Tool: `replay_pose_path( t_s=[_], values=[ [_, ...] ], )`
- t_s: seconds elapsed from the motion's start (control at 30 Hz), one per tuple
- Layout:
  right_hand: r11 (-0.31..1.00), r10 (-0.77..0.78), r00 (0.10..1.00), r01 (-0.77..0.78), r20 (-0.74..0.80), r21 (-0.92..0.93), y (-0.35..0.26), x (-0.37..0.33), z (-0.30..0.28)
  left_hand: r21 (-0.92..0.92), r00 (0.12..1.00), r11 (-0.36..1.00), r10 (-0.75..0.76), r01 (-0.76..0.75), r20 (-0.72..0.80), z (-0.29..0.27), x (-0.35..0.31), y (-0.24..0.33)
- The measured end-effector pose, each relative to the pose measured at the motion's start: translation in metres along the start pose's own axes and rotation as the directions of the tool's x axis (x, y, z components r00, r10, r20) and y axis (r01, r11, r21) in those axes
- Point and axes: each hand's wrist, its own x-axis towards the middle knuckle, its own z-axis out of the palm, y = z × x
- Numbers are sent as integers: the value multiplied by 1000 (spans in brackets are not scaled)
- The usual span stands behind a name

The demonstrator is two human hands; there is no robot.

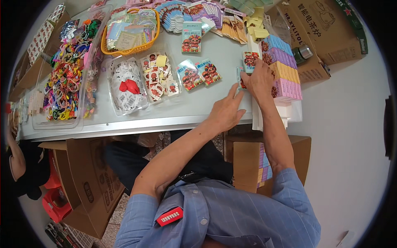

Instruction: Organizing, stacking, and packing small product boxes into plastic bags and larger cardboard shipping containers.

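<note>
1. The right hand (260,80) reaches over 2 small boxes near the table's right side; its fingertips are at the upper teal cardboard box with cartoon figures (250,60), and its thumb is by the lower teal box, partly hidden (240,77). Whether the fingers are clamped on either box, I cannot tell.
2. The left hand (226,110) holds nothing; its fingers are spread apart, with the fingertips just beside the lower teal box and the thumb pointing right over the pale grey table (186,108).
3. To the left of the hands, 2 more teal boxes with bright cartoon figures (190,75) (211,72) lie side by side on the table. Farther back is a taller teal carton (192,38).
4. Beside the right hand, purple, yellow and pink boxes (287,68) stand stacked in rows.
5. Farther left are a clear plastic tray of picture cards (156,91), white patterned packets with a red piece on top (132,99), and a yellow plastic basket (120,53) filled with flat packets.
6. Below the table edge, an open brown cardboard carton (245,163) contains more coloured boxes.
</note>
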Motion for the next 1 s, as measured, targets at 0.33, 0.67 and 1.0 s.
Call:
replay_pose_path(
  t_s=[0.33, 0.67, 1.0],
  values=[
    [964, 65, 996, -79, 64, 255, -11, -47, -19, 8, 999, 999, -37, 37, 37, 8, 6, -12],
    [790, -297, 952, 291, -78, 540, -108, -29, -29, -252, 979, 968, -52, 1, -197, -15, -74, -17],
    [824, -239, 971, 186, 31, 535, -150, -37, 8, -369, 958, 928, -158, 62, -237, -28, -103, -22]
  ],
)
